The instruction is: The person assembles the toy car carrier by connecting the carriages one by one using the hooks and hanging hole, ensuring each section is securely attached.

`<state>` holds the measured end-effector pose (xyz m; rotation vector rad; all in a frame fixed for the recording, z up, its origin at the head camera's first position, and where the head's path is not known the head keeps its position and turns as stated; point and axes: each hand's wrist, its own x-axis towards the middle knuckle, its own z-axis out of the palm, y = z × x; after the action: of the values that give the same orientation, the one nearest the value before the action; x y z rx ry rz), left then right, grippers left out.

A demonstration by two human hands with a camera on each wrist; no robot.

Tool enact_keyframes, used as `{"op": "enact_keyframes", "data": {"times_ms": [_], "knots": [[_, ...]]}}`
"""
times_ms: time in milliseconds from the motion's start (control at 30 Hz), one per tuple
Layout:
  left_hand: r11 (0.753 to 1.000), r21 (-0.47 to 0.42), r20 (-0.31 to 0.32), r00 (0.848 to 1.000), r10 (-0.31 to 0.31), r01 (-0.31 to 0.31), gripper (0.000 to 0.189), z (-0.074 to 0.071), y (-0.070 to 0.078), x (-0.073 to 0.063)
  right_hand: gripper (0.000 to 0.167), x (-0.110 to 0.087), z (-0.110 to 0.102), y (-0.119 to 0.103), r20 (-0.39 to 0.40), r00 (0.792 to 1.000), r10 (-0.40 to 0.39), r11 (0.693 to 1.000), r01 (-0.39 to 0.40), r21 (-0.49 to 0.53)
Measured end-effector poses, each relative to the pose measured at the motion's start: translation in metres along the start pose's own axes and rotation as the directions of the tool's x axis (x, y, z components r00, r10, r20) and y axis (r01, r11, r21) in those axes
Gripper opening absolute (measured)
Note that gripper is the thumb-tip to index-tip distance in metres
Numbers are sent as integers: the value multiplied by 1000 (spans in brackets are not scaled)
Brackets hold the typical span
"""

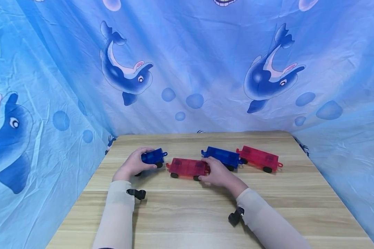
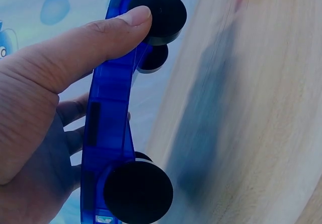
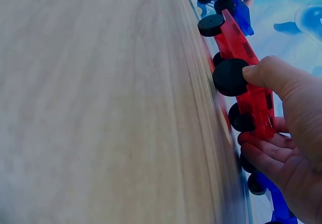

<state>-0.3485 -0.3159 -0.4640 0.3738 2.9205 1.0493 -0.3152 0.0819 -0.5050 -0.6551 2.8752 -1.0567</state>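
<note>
Head view: a blue wagon [image 1: 153, 157] was held in the left hand [image 1: 131, 165], thumb at its near side and fingers over its far side; its coupling loop was pointed away from that hand, to the right. A red wagon [image 1: 187, 168] was gripped at its right end by the right hand [image 1: 218, 173], most of its body being left uncovered to the left of the fingers. The two held wagons were kept near each other, between the hands, a narrow gap being seen between their couplings. Just beyond the right hand a second blue wagon [image 1: 225, 156] was seen on the table [image 1: 187, 211]; whether it was touched by the fingers could not be told. Farther to the right of that hand, a second red wagon [image 1: 258, 158] was noted close beside it. Behind both hands a dolphin-printed curtain [image 1: 187, 62] was hung.

Left wrist view: the blue wagon was pinched with the thumb laid on a black wheel [image 2: 160, 16] and the fingers set behind the body. A shadow was cast on the table to the right of the hand; wheel contact could not be judged.

Right wrist view: the red wagon was clasped, thumb against a wheel, fingers beneath its end. The left hand's grip was glimpsed beyond it; part of the second blue wagon was seen below the right fingers.
</note>
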Motion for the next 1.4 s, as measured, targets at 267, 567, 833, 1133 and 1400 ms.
{"op": "enact_keyframes", "data": {"times_ms": [267,567,833,1133,1400], "knots": [[1000,-3,23,1000,22,-22,84,2,6,0,87,0,-1,0,-22,1000,-3,1000,4,6],[1000,-19,54,998,20,-19,82,8,10,2,87,0,-1,0,-44,999,4,1000,-3,7],[1000,-19,64,998,2,-1,81,11,11,3,85,0,0,1,-52,999,6,1000,-6,2],[1000,-14,81,997,-6,7,80,12,8,2,86,1,0,2,-47,999,2,1000,-3,-3],[1000,-22,85,996,-2,4,80,11,7,1,86,2,1,3,-51,999,1,1000,-1,2]]}}
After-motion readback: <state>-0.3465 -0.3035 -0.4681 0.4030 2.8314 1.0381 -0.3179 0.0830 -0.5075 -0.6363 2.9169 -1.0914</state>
